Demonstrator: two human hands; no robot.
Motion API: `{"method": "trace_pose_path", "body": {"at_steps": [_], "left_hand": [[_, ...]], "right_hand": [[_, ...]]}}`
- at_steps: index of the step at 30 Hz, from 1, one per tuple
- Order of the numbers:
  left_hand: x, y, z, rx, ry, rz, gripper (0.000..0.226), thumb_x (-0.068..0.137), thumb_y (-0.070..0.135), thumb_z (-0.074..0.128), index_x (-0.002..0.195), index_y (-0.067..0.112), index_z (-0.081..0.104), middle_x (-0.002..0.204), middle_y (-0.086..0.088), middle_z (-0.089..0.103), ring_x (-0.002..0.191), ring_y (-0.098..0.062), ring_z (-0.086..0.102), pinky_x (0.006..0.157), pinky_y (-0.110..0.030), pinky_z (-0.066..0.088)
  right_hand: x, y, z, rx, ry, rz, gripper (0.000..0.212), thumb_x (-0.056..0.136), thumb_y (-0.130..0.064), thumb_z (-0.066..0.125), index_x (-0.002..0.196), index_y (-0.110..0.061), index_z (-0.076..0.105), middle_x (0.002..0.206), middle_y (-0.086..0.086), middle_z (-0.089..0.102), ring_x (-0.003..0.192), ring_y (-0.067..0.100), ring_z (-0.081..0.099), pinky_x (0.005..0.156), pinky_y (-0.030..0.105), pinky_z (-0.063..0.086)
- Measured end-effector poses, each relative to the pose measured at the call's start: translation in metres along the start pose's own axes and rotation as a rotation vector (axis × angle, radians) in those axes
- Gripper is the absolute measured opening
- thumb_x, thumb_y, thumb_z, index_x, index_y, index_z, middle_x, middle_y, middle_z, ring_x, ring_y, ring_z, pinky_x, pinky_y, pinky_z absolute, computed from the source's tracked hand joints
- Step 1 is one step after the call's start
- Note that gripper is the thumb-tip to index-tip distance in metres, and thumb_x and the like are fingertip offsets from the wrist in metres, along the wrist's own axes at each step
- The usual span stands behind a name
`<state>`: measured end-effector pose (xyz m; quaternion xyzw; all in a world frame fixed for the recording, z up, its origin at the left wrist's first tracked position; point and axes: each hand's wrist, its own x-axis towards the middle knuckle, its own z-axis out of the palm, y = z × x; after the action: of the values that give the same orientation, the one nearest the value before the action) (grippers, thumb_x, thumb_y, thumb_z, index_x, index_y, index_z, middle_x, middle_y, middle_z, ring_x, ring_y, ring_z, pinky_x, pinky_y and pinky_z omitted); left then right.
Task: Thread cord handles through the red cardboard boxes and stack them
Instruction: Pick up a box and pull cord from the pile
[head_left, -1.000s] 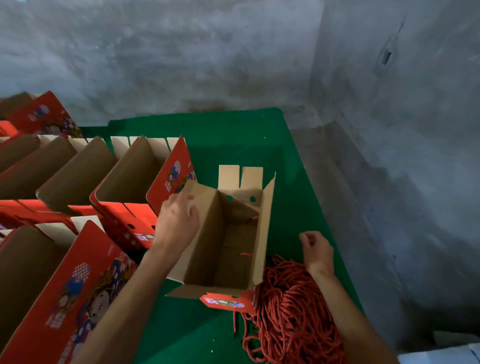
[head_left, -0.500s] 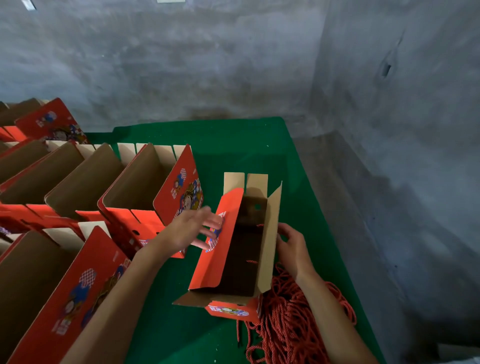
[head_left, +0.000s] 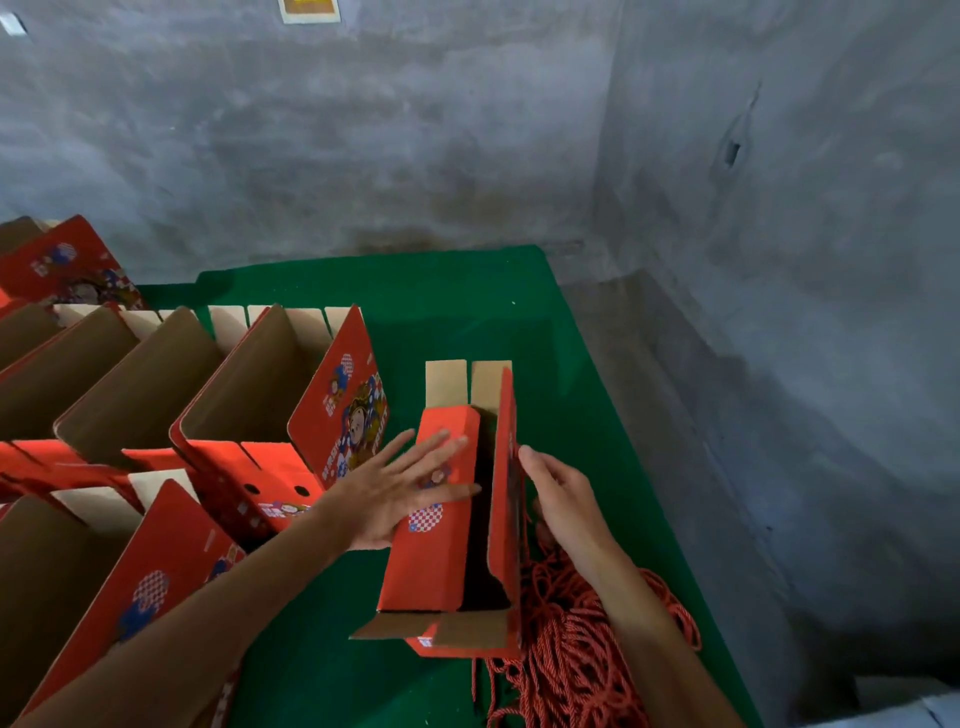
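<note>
Hands are busy with one red box that stands on the green tabletop, near its right edge and toward the front. The left hand lies flat on the box's left side, fingers straight and spread, pushing that side in toward the middle. It grips nothing. The right hand is at the box's right side, thumb near the top edge of that wall and fingers behind it. I cannot tell if those fingers are curled on the wall or just resting on it.

Between the two walls only a thin dark gap is left, so the box looks nearly squashed flat. I think this is the step where a box gets pressed together so it can go with the others. I cannot see from here if a cord handle is already in it.

A big heap of red cords lies just beside the box, by the front right corner of the tabletop, under the right arm. More red boxes stand open in rows along the left side, well apart from the right edge.

Next, I think, the box should be held flat with both hands, lifted, and set neatly against the row on the left. It may spring open again if the hands let go too early.
</note>
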<state>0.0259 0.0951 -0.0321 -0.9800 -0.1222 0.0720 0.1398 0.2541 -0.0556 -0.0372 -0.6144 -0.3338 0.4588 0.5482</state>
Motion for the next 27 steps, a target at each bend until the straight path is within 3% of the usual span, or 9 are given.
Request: {"method": "trace_pose_path", "body": {"at_steps": [3, 6, 9, 11, 16, 19, 22, 25, 27], "left_hand": [[0.010, 0.000, -0.004, 0.084, -0.056, 0.161, 0.129, 0.051, 0.063, 0.091, 0.158, 0.031, 0.026, 0.173, -0.011, 0.000, 0.159, -0.029, -0.007, 0.126, -0.059, -0.003], [0.018, 0.002, -0.004, 0.107, -0.105, 0.186, 0.121, 0.055, 0.062, 0.090, 0.151, 0.019, 0.030, 0.162, -0.012, 0.035, 0.156, -0.029, 0.020, 0.125, -0.050, -0.014], [0.025, 0.004, -0.005, 0.113, -0.016, 0.182, 0.109, 0.056, 0.077, 0.080, 0.140, 0.018, 0.044, 0.134, -0.006, 0.057, 0.130, -0.027, 0.049, 0.128, -0.052, 0.012], [0.030, 0.006, -0.006, 0.051, 0.060, 0.147, 0.098, 0.058, 0.088, 0.067, 0.128, 0.021, 0.053, 0.117, 0.001, 0.062, 0.110, -0.021, 0.056, 0.122, -0.047, 0.030], [0.057, 0.023, -0.027, -0.308, -0.050, -0.257, 0.091, 0.059, 0.097, 0.053, 0.119, 0.028, 0.048, 0.115, 0.005, 0.067, 0.099, -0.024, 0.064, 0.086, -0.038, 0.049], [0.075, 0.028, -0.039, -0.416, -0.089, -0.487, 0.107, 0.058, 0.100, 0.046, 0.136, 0.027, 0.040, 0.127, 0.002, 0.065, 0.107, -0.026, 0.065, 0.087, -0.040, 0.049], [0.089, 0.032, -0.049, -0.422, -0.108, -0.652, 0.124, 0.066, 0.096, 0.047, 0.154, 0.012, 0.025, 0.134, -0.006, 0.062, 0.116, -0.031, 0.063, 0.093, -0.042, 0.050], [0.094, 0.039, -0.055, -0.389, -0.182, -0.812, 0.114, 0.068, 0.089, 0.060, 0.143, 0.007, 0.036, 0.127, -0.010, 0.063, 0.117, -0.033, 0.063, 0.087, -0.040, 0.050], [0.092, 0.043, -0.059, -0.415, -0.241, -0.895, 0.102, 0.068, 0.082, 0.068, 0.133, 0.008, 0.042, 0.112, -0.006, 0.061, 0.112, -0.030, 0.066, 0.078, -0.037, 0.045]], "right_hand": [[0.008, 0.001, -0.005, 0.032, 0.042, 0.059, 0.028, 0.095, -0.041, 0.071, 0.120, -0.027, 0.073, 0.103, -0.006, 0.079, 0.078, 0.009, 0.075, 0.057, 0.020, 0.052], [0.012, 0.006, -0.018, 0.025, 0.165, 0.117, 0.024, 0.084, -0.034, 0.082, 0.106, -0.026, 0.078, 0.095, -0.005, 0.079, 0.064, 0.004, 0.067, 0.049, 0.022, 0.046], [0.014, 0.009, -0.040, 0.098, 0.337, 0.112, 0.006, 0.084, -0.023, 0.083, 0.089, -0.020, 0.082, 0.086, -0.002, 0.080, 0.066, 0.007, 0.070, 0.052, 0.023, 0.051], [0.014, 0.011, -0.057, 0.172, 0.466, 0.117, 0.004, 0.089, -0.019, 0.079, 0.090, -0.016, 0.081, 0.080, 0.000, 0.079, 0.062, 0.012, 0.070, 0.050, 0.023, 0.051], [0.002, 0.018, -0.084, 0.270, 0.647, 0.129, 0.006, 0.090, -0.020, 0.078, 0.095, -0.019, 0.079, 0.088, -0.002, 0.076, 0.081, 0.014, 0.066, 0.065, 0.030, 0.051], [-0.005, 0.019, -0.084, 0.304, 0.588, 0.112, 0.015, 0.087, -0.011, 0.080, 0.099, -0.003, 0.077, 0.064, 0.003, 0.059, 0.050, 0.009, 0.048, 0.048, 0.023, 0.041], [-0.011, 0.019, -0.080, 0.320, 0.488, 0.113, 0.009, 0.086, -0.002, 0.076, 0.091, 0.004, 0.072, 0.070, 0.011, 0.064, 0.057, 0.015, 0.056, 0.058, 0.027, 0.048], [-0.015, 0.024, -0.071, 0.321, 0.338, 0.111, 0.022, 0.089, 0.005, 0.064, 0.072, -0.005, 0.055, 0.072, 0.012, 0.065, 0.066, 0.022, 0.058, 0.072, 0.038, 0.049], [-0.017, 0.025, -0.066, 0.350, 0.235, 0.088, 0.035, 0.092, 0.008, 0.054, 0.065, -0.011, 0.043, 0.071, 0.012, 0.063, 0.062, 0.022, 0.054, 0.067, 0.037, 0.045]]}}
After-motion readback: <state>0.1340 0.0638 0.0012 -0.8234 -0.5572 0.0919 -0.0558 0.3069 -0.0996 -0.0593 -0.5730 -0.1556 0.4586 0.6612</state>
